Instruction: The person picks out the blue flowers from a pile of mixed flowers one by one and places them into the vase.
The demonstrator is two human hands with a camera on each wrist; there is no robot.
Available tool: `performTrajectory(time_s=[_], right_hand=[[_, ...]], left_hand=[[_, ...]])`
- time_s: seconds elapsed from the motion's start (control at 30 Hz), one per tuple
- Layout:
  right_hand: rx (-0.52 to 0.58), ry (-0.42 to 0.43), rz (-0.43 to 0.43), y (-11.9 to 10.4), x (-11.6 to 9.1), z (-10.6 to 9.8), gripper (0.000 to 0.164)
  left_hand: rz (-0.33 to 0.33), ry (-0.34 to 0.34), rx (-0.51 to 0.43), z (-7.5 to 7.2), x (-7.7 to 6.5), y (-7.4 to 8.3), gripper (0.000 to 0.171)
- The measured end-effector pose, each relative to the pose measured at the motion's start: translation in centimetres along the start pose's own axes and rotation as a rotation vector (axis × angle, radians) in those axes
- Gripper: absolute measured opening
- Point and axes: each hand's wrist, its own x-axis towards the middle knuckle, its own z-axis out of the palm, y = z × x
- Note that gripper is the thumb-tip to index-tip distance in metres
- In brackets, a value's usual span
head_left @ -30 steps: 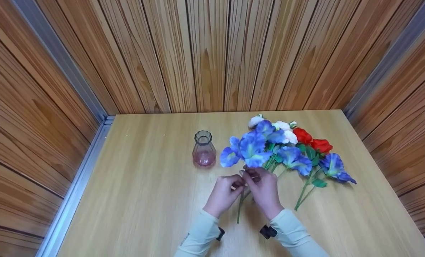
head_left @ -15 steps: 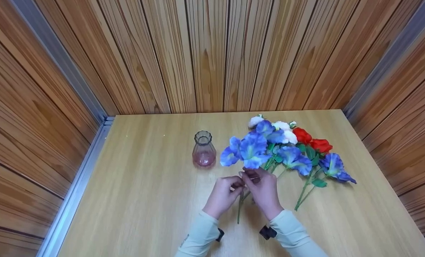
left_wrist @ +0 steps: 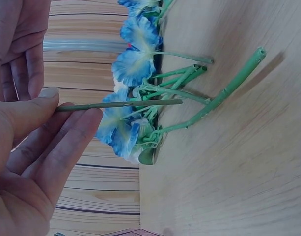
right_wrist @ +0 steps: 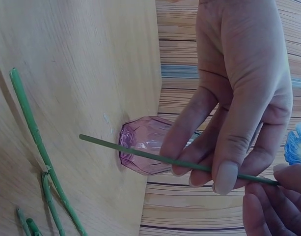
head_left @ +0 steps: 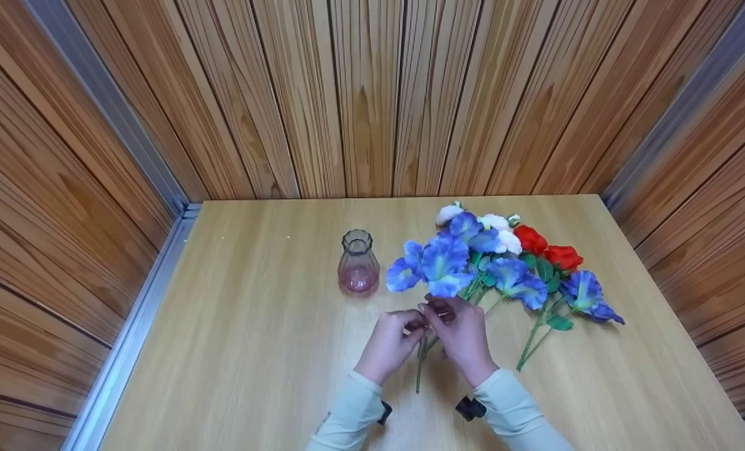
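Observation:
Both hands hold the green stem of a blue artificial iris (head_left: 444, 266) at the middle of the table. The left hand (head_left: 387, 343) pinches the stem between thumb and fingers; in the left wrist view the thin stem (left_wrist: 140, 103) sticks out below its fingertips. Higher on the stem, close under the bloom, the right hand (head_left: 463, 335) pinches with thumb and fingers. In the right wrist view that hand (right_wrist: 283, 201) is partly cut off by the frame edge. A glass vase (head_left: 359, 266), grey at the neck and pink below, stands upright to the left of the flowers.
Beside and behind the hands lie more artificial flowers: white blooms (head_left: 504, 235), red roses (head_left: 548, 248) and blue irises (head_left: 588, 297) with green stems (head_left: 531, 347). Wood-panelled walls (head_left: 372, 100) enclose the wooden table (head_left: 253, 326) at the back and sides.
Almost nothing differs; the right hand and the blue bloom above it have shifted very slightly. Both hands keep hold of the stem, and the vase stays where it was.

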Motion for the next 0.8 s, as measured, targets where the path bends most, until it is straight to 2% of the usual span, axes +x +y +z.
performTrajectory(time_s=[0.8], right_hand=[[-0.037,-0.061,0.026,0.24,-0.16,-0.52,0.013]], left_hand=[[-0.007,-0.005,-0.019,-0.03,0.02,-0.2,0.015]])
